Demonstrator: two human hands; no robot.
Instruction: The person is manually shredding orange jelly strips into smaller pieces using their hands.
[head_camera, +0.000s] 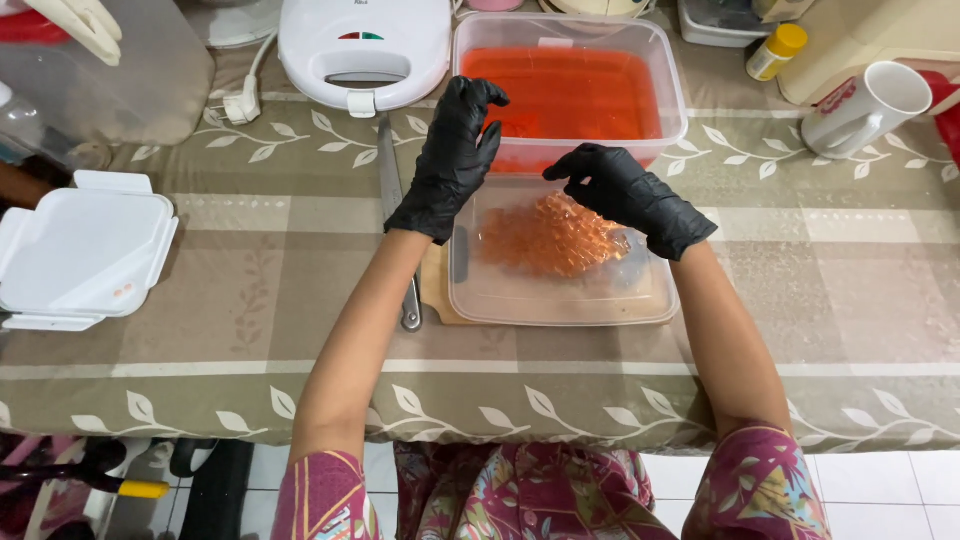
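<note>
Beige leaf-patterned cloth covers the table (250, 290), and I see white floor tiles below its near edge. Both of my hands wear black gloves and hover apart over the middle of the table. My left hand (455, 150) is raised with its fingers loosely spread, holding nothing. My right hand (620, 190) has its fingertips pinched together just above a pile of orange jelly cubes (550, 238); whether a cube is between them I cannot tell. The cubes lie in a clear shallow container (570, 300) on a wooden board. Just beyond it, toward the far edge, stands a deeper clear tub of orange jelly (570, 95). A white lid (80, 250) rests near the left edge
</note>
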